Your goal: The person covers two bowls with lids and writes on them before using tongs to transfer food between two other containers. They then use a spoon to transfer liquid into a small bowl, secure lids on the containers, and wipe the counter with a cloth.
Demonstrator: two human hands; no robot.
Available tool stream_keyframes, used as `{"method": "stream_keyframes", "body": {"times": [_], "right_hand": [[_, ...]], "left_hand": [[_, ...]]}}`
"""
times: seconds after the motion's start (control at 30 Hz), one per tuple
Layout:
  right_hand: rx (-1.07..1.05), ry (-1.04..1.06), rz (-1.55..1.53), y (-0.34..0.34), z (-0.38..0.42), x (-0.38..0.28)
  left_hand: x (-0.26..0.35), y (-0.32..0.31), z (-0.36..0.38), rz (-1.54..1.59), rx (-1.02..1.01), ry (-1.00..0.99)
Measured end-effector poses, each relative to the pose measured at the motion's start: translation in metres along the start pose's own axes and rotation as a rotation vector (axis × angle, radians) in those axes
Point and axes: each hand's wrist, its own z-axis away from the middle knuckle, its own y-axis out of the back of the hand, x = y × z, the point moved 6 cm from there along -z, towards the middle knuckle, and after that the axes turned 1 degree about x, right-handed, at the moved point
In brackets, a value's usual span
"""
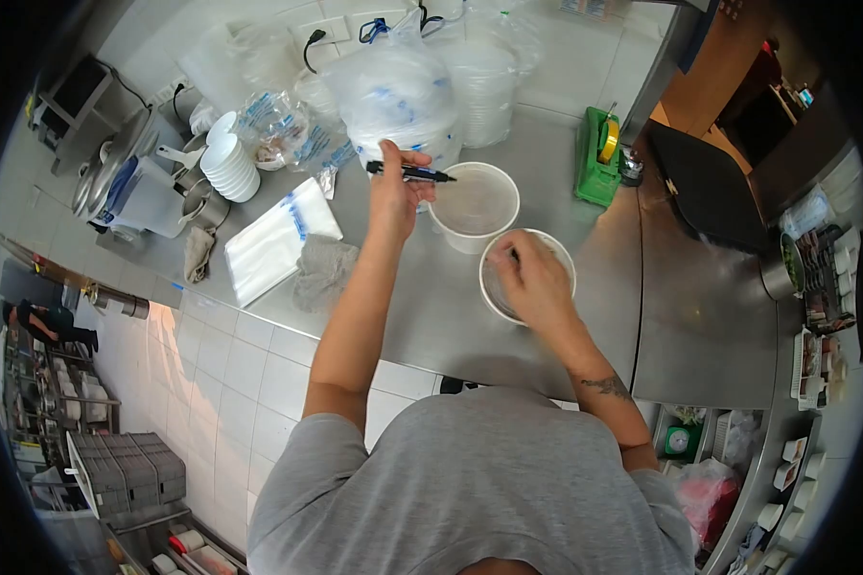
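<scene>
I have the left arm (360, 307) reaching far ahead of the torso (489, 470), the left hand (393, 196) gripping with bent fingers (415, 158); I hold the right arm (612, 398) bent, the right hand (539, 283) nearer the torso, palm down.

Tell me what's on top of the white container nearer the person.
The right hand is over the near container, hiding much of its top. Part of its white rim shows; whatever lies directly beneath the hand is covered.

Commercial kitchen; long steel counter (599, 287), stacked white bowls (230, 172), metal pots (203, 204), bagged containers (393, 101), tiled floor (230, 412)
</scene>
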Motion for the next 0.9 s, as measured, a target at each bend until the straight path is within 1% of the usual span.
{"method": "stream_keyframes", "body": {"times": [0.03, 0.13, 0.17, 0.23, 0.33, 0.37, 0.47, 0.57, 0.67, 0.87, 0.9], "right_hand": [[0.096, 0.064, 0.13, 0.01, 0.001, 0.009], [0.052, 0.04, 0.228, 0.012, 0.018, 0.037], [0.08, 0.066, 0.246, 0.011, 0.024, 0.04], [0.136, 0.119, 0.276, 0.007, 0.031, 0.037], [0.124, -0.008, 0.308, 0.005, 0.036, 0.039], [0.144, 0.013, 0.3, 0.006, 0.036, 0.039], [0.208, 0.063, 0.286, 0.006, 0.04, 0.041], [0.269, 0.086, 0.276, 0.006, 0.043, 0.042], [0.302, 0.1, 0.243, 0.008, 0.043, 0.041], [0.313, 0.121, 0.219, 0.009, 0.045, 0.041], [0.313, 0.119, 0.214, 0.009, 0.045, 0.041]], "left_hand": [[-0.006, -0.003, -0.001, -0.061, 0.022, -0.034], [-0.023, -0.016, 0.0, -0.231, 0.066, -0.118], [-0.026, -0.017, 0.002, -0.282, 0.084, -0.152], [-0.023, -0.02, 0.007, -0.388, 0.122, -0.223], [-0.025, -0.015, 0.008, -0.556, 0.239, -0.256], [-0.026, -0.016, 0.008, -0.608, 0.272, -0.266], [-0.021, -0.026, 0.014, -0.673, 0.348, -0.397], [-0.023, -0.027, 0.012, -0.774, 0.341, -0.473], [-0.019, -0.028, 0.017, -0.677, 0.334, -0.382], [-0.02, -0.027, 0.013, -0.755, 0.324, -0.433], [-0.022, -0.024, 0.01, -0.748, 0.315, -0.416]]}}
